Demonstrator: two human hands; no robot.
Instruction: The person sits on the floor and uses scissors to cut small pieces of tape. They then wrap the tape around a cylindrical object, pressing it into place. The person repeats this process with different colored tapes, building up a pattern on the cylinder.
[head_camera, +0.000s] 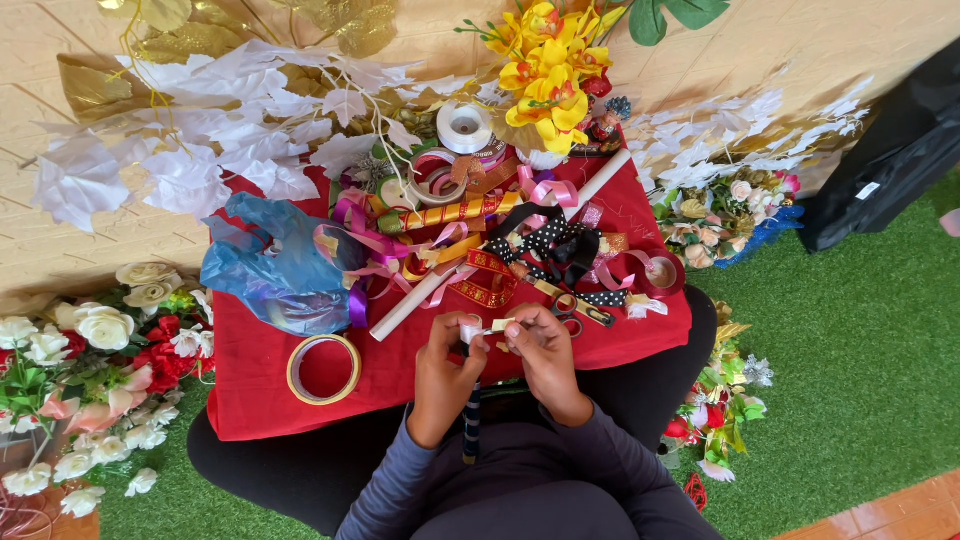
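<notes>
Over the near edge of a red cloth (250, 395), both hands were held close together. A small white piece (470, 330), apparently tape or ribbon, was pinched between the thumb and fingertips of the left hand (445, 372), with the fingers curled shut around it. Its other end was gripped by the closed fingertips of the right hand (545, 358), so that the piece was stretched across the short gap between the two hands. Below the left hand a dark striped ribbon (471, 425) was seen hanging down toward the lap; whether it was held could not be told. A roll of clear tape (323, 369) lay flat on the cloth to the left, well apart from the hands. Scissors (575, 308) lay just beyond the right hand, among loose ribbons.
</notes>
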